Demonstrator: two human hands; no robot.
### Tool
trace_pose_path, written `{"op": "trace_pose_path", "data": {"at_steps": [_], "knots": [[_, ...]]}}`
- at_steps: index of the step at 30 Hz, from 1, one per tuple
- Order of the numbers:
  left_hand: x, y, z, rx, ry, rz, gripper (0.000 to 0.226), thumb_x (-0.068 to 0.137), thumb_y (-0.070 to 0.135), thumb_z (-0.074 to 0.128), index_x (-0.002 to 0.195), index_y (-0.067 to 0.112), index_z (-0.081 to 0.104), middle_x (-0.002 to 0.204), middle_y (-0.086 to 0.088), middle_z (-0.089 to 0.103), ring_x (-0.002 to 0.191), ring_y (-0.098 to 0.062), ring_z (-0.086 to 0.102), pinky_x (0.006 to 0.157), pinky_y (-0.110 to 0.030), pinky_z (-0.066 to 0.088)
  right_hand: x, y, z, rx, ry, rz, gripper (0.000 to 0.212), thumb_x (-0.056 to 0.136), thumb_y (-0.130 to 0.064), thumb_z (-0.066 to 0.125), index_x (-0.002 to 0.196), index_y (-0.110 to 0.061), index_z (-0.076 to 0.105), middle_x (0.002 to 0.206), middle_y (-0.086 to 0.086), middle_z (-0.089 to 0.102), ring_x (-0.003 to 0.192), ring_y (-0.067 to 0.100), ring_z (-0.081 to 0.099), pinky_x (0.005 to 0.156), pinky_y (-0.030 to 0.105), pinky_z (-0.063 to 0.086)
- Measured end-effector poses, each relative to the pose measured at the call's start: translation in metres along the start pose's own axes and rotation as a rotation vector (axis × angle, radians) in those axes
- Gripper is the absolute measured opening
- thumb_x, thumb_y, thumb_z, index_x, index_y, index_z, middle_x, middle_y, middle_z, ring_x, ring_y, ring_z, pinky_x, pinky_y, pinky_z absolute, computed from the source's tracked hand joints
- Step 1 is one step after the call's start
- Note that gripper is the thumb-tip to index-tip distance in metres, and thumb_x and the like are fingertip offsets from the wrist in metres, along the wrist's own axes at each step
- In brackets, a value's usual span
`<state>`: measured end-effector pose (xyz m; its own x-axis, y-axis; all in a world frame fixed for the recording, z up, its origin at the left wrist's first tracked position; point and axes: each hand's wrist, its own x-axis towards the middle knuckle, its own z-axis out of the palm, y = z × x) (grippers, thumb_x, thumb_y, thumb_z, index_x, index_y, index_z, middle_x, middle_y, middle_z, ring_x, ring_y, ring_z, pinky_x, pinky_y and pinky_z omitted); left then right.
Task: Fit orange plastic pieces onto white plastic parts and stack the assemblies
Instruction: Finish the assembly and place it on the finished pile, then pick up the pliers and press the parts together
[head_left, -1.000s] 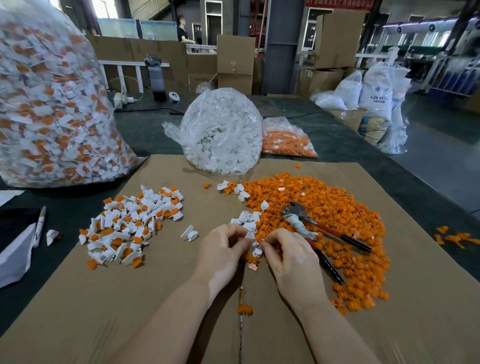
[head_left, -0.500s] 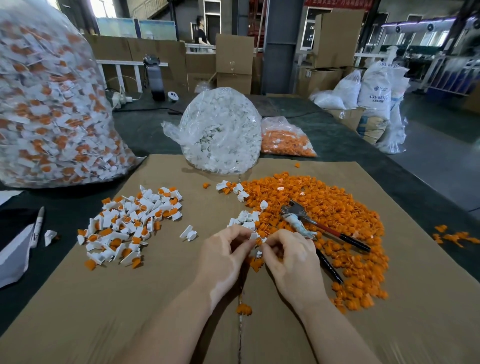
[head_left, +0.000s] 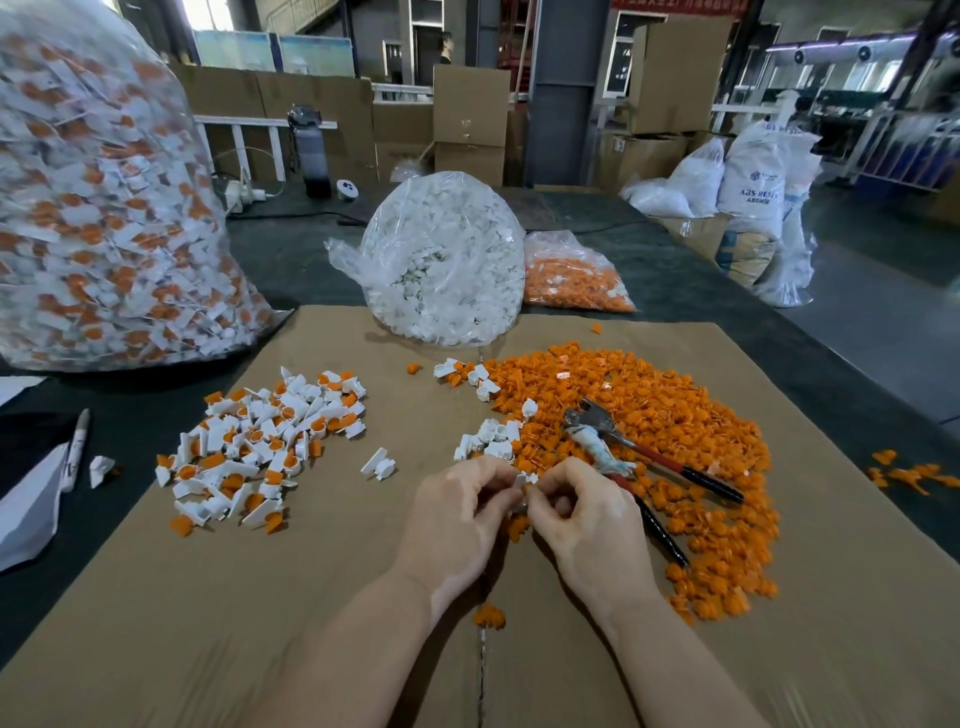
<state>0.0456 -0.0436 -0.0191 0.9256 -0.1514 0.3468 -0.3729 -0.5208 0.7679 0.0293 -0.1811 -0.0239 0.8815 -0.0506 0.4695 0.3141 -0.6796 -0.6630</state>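
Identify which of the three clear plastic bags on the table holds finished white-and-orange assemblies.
The big bag at far left: its contents mix white and orange. The middle bag holds only white parts, and the small bag behind it mostly orange pieces.

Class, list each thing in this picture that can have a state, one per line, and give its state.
Left hand: fingers curled, pinching a small white part.
Right hand: fingers curled, pinching at the same spot.
White part: held between both hands, mostly hidden.
Pliers: lying unused on the orange pile.
Orange pile: loose on the cardboard.
Assembled pile: loose heap, not stacked.
White-parts bag: full, standing.
Marker: lying on the table; cap unclear.
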Motion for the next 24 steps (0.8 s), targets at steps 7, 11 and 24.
{"op": "trace_pose_path", "data": {"at_steps": [7, 11, 24], "knots": [[0.0047, -0.0041, -0.0059, -0.386, -0.025, -0.269, 0.017, 0.088, 0.006, 0.061, 0.095, 0.021, 0.064, 0.072, -0.017, 0.06, 0.065, -0.015, 0.057, 0.063, -0.02, 0.046, 0.0006, -0.0002, 0.0, 0.029, 0.032, -0.114, 0.019, 0.081, -0.016, 0.071, 0.099, -0.016, 0.067, 0.081, -0.009, 0.057, 0.076, 0.005, 0.054, 0.069, 0.02, 0.048], [0.0044, -0.0047, -0.0065, -0.367, -0.041, -0.247, 0.021, 0.087, 0.006, 0.061, 0.097, 0.023, 0.068, 0.065, -0.004, 0.055, 0.06, -0.006, 0.052, 0.057, -0.01, 0.041, 0.001, -0.0017, -0.0019, 0.005, 0.002, -0.165, 0.03, 0.081, -0.01, 0.071, 0.11, -0.02, 0.068, 0.087, -0.007, 0.057, 0.085, 0.009, 0.054, 0.075, 0.026, 0.049], [0.0047, -0.0027, -0.0071, -0.373, -0.055, -0.236, 0.016, 0.086, 0.012, 0.064, 0.091, 0.026, 0.067, 0.06, 0.006, 0.059, 0.06, -0.006, 0.056, 0.058, -0.016, 0.045, 0.0025, -0.0014, -0.0007, -0.024, 0.0, -0.19, 0.022, 0.08, -0.008, 0.071, 0.101, -0.016, 0.071, 0.088, -0.001, 0.059, 0.086, 0.014, 0.056, 0.074, 0.035, 0.052]]}}
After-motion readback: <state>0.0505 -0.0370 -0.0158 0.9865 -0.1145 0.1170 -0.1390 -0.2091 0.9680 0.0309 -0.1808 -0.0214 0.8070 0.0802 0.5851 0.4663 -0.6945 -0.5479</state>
